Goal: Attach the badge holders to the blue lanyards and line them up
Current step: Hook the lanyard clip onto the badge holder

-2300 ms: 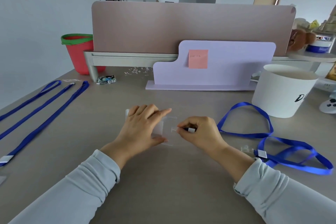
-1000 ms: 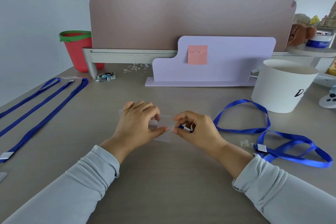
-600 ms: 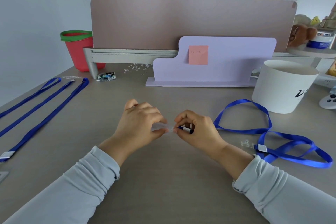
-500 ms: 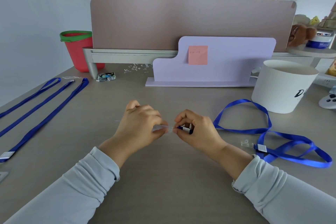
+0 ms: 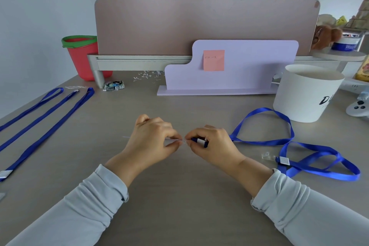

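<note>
- Currently the badge holder is held mid-desk between both hands. It is turned edge-on to the camera, so only a thin clear line shows, and its slot cannot be made out.
- Grip, left hand: fingers curled, thumb and forefinger pinching the holder's right end.
- Grip, right hand: fingers curled round the clip end of a blue lanyard. The clip's tip meets the holder at the left fingertips.
- Step in hand, by judgement: threading the clip strap through the holder's slot. The attachment does not appear complete.
- Next move calls for feeding the strap through and snapping it closed while the holder is held steady. The assembled piece then goes beside the others.
- Appearance: the holder is transparent, flat and thin. It is probably flexible and slippery, and easily lost against the grey desk.
- The held lanyard's loop trails right and overlaps a second lanyard. That one's clear clip lies bare, with no holder on it.
- At far left, three lanyards lie straight and side by side. Whether holders hang on them cannot be told, as their ends leave the frame.
- Beyond: white tub at right, purple stand bearing a pink note, red bucket at back left.
</note>
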{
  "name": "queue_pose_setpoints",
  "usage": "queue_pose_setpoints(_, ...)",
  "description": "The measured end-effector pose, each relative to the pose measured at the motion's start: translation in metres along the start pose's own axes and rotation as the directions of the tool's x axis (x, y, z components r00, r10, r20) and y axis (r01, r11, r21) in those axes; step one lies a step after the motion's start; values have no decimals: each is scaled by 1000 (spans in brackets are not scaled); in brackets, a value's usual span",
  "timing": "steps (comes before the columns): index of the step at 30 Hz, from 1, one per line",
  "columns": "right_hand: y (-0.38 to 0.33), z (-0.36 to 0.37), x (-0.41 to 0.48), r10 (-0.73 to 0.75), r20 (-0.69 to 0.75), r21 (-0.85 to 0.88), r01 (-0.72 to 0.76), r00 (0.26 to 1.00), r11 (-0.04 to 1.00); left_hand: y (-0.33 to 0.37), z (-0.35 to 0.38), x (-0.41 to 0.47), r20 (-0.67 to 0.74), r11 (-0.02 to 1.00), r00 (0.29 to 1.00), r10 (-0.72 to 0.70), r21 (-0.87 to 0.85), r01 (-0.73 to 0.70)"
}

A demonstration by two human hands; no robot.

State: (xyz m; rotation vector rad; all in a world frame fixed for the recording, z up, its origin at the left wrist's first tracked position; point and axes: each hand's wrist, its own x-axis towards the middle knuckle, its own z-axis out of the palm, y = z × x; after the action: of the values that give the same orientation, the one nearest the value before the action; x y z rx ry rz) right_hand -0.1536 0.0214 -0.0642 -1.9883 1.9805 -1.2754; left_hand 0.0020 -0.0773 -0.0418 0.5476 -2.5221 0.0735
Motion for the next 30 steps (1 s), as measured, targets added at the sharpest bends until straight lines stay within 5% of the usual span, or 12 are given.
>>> queue_pose_setpoints(30, -1, -4, 3, 9, 74, 4, -9, 997, 1000, 9, -1, 2, -39, 999, 999, 12, -34, -13)
